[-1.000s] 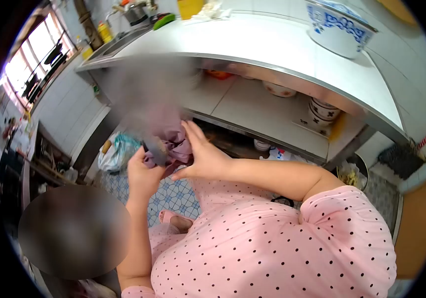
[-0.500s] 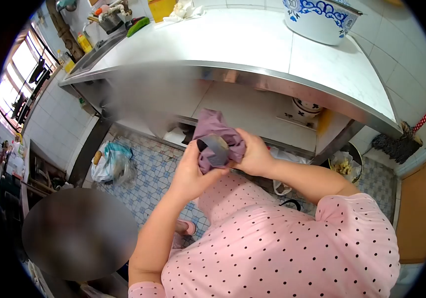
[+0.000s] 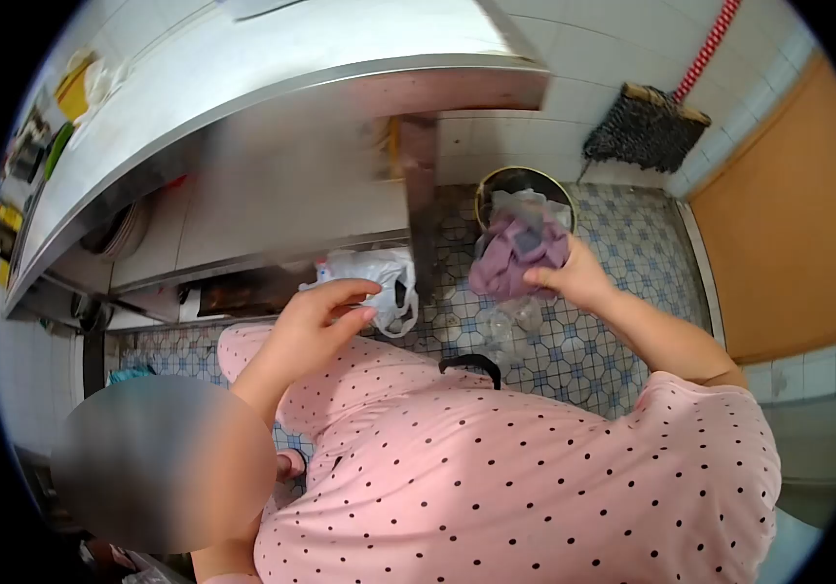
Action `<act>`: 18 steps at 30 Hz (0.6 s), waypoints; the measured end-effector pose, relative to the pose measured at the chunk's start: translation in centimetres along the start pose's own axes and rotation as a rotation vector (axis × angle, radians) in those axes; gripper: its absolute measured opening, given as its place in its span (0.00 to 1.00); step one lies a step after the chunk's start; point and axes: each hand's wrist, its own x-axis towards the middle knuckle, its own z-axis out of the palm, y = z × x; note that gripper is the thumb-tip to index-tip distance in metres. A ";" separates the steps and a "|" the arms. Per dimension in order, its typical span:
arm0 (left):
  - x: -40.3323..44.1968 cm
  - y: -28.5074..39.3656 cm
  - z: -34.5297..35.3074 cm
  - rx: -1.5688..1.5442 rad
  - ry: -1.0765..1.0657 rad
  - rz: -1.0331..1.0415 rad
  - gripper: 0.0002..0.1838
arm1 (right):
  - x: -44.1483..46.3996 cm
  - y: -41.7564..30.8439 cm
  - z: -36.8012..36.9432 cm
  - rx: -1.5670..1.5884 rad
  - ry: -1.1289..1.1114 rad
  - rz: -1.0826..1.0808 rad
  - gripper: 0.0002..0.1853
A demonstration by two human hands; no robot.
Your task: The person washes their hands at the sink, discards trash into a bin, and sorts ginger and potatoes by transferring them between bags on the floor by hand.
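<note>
My right hand [image 3: 574, 277] is closed on a crumpled purple cloth [image 3: 510, 263] with a dark grey patch on it. The cloth is over the near side of a round trash bin [image 3: 567, 195] lined with a clear plastic bag, hiding part of it. From this angle I cannot tell whether cloth and bin touch. My left hand [image 3: 315, 326] is empty, its thumb apart from its bent fingers. Just beyond its fingertips, a white plastic bag [image 3: 364, 268] lies by the lower shelf.
A metal-edged white counter [image 3: 340, 44] runs along the left, with a shelf beneath it. Against the right wall stands a black brush head [image 3: 647, 131] with a red dotted handle. An orange-brown door [image 3: 778, 234] is at the right. Clear plastic [image 3: 510, 331] lies on the tiled floor.
The view has turned right toward the bin. My left hand has let go of the purple cloth, and my right hand has carried it to the bin.
</note>
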 end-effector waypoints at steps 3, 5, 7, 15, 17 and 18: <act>2.7 1.8 2.4 0.030 -0.023 0.034 0.17 | 2.2 4.0 -5.7 -0.172 0.292 -0.100 0.32; 4.0 1.8 3.4 0.016 -0.018 0.053 0.15 | 4.5 5.2 -8.6 -0.489 0.422 -0.059 0.32; 4.7 2.3 3.8 0.051 -0.015 0.062 0.14 | 7.3 5.8 -10.1 -0.685 0.517 0.038 0.33; 6.5 1.2 4.0 0.088 0.088 -0.042 0.13 | 16.7 14.8 -9.6 -1.050 0.217 0.362 0.37; 6.4 1.0 3.7 0.089 0.106 -0.080 0.13 | 18.0 18.7 -9.2 -1.123 0.152 0.382 0.37; 6.4 1.0 3.5 0.086 0.116 -0.109 0.13 | 18.4 19.8 -8.6 -1.115 0.131 0.437 0.35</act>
